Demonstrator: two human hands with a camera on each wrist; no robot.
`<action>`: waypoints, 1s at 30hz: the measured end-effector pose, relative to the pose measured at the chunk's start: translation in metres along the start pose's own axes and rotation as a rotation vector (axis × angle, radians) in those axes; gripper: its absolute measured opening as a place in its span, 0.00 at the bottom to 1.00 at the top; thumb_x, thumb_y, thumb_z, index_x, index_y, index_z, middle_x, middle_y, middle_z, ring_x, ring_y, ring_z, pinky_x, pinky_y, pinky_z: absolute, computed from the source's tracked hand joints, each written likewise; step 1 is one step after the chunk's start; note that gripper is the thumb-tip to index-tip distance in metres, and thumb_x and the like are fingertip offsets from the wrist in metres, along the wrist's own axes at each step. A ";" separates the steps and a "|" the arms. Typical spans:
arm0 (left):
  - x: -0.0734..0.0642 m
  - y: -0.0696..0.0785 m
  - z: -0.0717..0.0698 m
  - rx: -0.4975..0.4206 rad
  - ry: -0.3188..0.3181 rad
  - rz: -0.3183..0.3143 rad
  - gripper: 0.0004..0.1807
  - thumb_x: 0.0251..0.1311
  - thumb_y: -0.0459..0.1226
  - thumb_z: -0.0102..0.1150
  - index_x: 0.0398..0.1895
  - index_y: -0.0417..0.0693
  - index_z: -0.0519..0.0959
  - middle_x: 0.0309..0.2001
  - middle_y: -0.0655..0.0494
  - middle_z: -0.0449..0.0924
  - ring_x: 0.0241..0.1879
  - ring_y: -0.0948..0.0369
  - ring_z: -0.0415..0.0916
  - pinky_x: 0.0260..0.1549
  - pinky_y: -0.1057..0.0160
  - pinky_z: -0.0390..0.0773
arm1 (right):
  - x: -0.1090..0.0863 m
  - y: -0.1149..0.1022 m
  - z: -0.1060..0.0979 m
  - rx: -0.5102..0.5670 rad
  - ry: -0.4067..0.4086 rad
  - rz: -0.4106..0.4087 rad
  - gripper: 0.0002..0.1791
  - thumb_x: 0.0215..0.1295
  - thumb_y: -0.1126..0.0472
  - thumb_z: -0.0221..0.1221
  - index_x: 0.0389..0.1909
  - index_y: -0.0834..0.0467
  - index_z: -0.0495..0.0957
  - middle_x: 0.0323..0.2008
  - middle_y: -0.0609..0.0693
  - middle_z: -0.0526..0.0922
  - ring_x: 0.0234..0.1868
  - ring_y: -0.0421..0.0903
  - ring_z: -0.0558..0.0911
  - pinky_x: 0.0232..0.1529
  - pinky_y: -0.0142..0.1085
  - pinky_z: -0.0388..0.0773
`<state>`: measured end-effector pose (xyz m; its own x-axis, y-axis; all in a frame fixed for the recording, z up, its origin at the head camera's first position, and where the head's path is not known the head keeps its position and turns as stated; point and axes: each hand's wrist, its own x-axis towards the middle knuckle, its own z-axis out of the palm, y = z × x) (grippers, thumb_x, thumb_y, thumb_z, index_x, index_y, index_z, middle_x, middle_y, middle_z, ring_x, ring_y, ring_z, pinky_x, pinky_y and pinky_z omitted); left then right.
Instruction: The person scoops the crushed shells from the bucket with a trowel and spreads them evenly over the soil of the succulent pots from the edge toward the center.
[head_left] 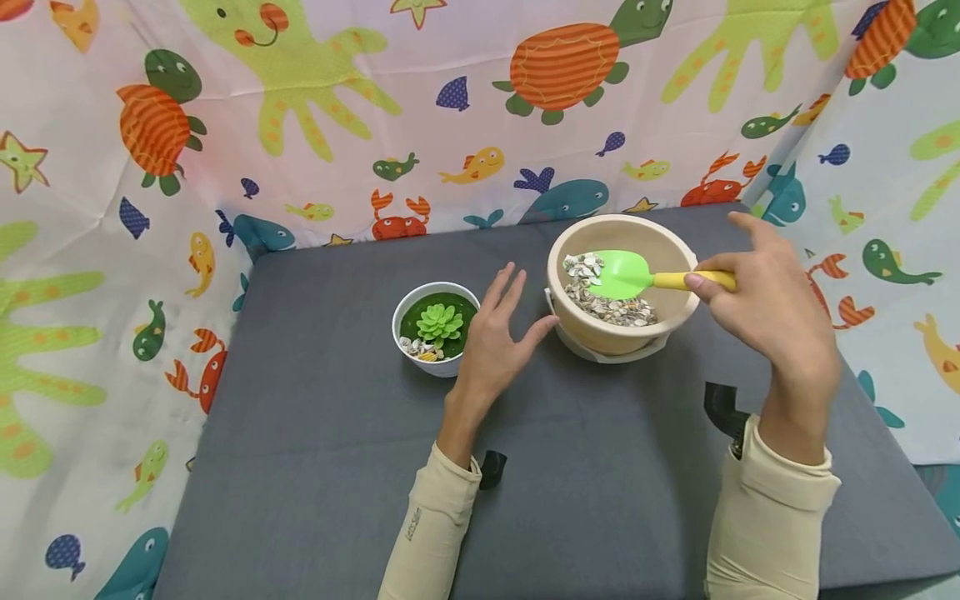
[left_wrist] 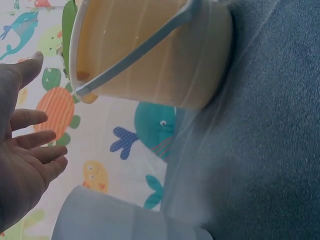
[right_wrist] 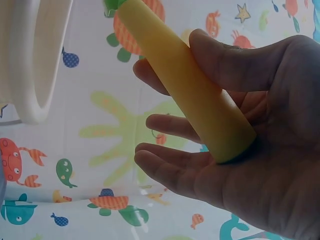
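Note:
My right hand (head_left: 776, 304) grips the yellow handle of a toy shovel (right_wrist: 187, 82), thumb on one side and fingers on the other. In the head view its green blade (head_left: 622, 273) is over the beige bucket (head_left: 675, 312), with some pebbles at its tip. Small mixed pebbles (head_left: 611, 308) lie inside the bucket. Between the bucket and a white pot (head_left: 399, 310), my left hand (head_left: 491, 354) hovers with fingers spread, holding nothing. The pot holds a green succulent (head_left: 439, 325) on a dark green surface, with some pebbles (head_left: 422, 348) along its near side.
A dark grey cloth (head_left: 322, 433) covers the table. Behind and at both sides hangs a curtain (head_left: 330, 192) printed with sea animals. The bucket's pale carrying handle (left_wrist: 135, 52) hangs down against its outer wall.

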<state>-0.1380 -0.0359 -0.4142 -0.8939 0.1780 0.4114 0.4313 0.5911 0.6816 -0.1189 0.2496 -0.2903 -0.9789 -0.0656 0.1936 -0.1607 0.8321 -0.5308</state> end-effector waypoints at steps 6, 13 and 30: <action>-0.005 -0.005 -0.006 -0.004 0.024 -0.032 0.42 0.65 0.51 0.71 0.77 0.43 0.68 0.81 0.46 0.63 0.80 0.51 0.62 0.76 0.49 0.70 | 0.002 -0.006 0.003 0.009 -0.042 -0.011 0.17 0.69 0.66 0.64 0.48 0.79 0.83 0.78 0.72 0.59 0.79 0.75 0.55 0.63 0.75 0.61; -0.009 -0.009 -0.013 -0.004 0.050 -0.050 0.42 0.65 0.51 0.70 0.77 0.43 0.69 0.80 0.48 0.64 0.79 0.51 0.65 0.75 0.49 0.71 | 0.006 -0.013 0.008 0.026 -0.067 -0.045 0.17 0.69 0.65 0.64 0.49 0.77 0.84 0.78 0.71 0.60 0.74 0.77 0.59 0.61 0.72 0.64; -0.019 -0.021 -0.035 -0.006 0.127 -0.071 0.41 0.65 0.50 0.71 0.77 0.42 0.69 0.79 0.47 0.66 0.78 0.50 0.66 0.76 0.48 0.69 | 0.017 -0.034 0.028 0.075 -0.140 -0.075 0.17 0.69 0.64 0.64 0.49 0.75 0.85 0.78 0.71 0.60 0.76 0.74 0.58 0.62 0.71 0.65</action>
<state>-0.1258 -0.0788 -0.4151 -0.8995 0.0347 0.4355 0.3690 0.5940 0.7148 -0.1338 0.2050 -0.2920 -0.9710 -0.2060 0.1212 -0.2377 0.7792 -0.5800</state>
